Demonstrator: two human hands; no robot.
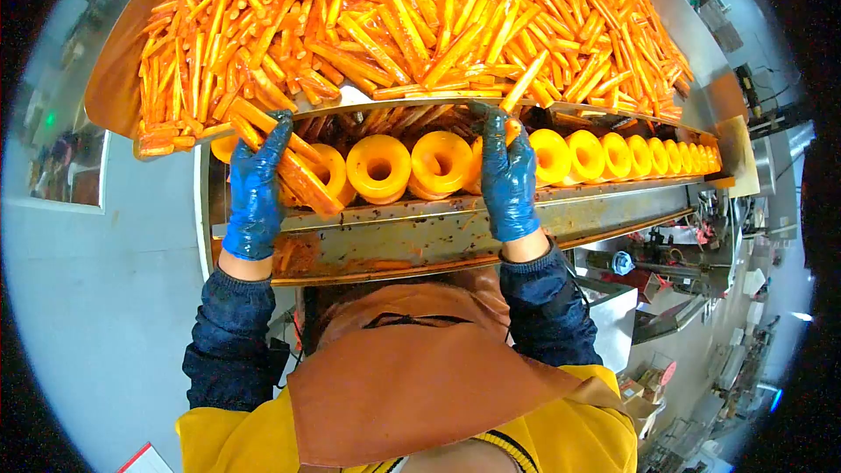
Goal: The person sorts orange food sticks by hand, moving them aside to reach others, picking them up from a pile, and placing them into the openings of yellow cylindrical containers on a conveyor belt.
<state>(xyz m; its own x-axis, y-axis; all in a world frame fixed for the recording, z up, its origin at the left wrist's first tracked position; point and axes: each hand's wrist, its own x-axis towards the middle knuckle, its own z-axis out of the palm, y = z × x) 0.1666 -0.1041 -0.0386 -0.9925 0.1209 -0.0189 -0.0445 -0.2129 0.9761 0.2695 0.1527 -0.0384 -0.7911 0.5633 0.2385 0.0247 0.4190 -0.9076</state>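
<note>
My left hand (pixel 254 193), in a blue glove, is closed round a small bunch of glossy orange food sticks (pixel 308 186). The bunch slants over the left end of a row of yellow funnel-like cups (pixel 378 166) with round holes. My right hand (pixel 508 180), gloved the same way, is in front of the same row. Its curled fingers grip an orange food stick (pixel 526 81) that points up toward the pile. Behind both hands lies a large heap of sauce-coated orange sticks (pixel 412 26). My right fingertips are partly hidden.
A metal tray (pixel 144 127) holds the heap. Below the cups runs a metal trough (pixel 420 241) with dark specks and orange residue. A brown apron (pixel 412 394) covers my front. Machinery and boxes (pixel 648 390) stand on the floor to the right.
</note>
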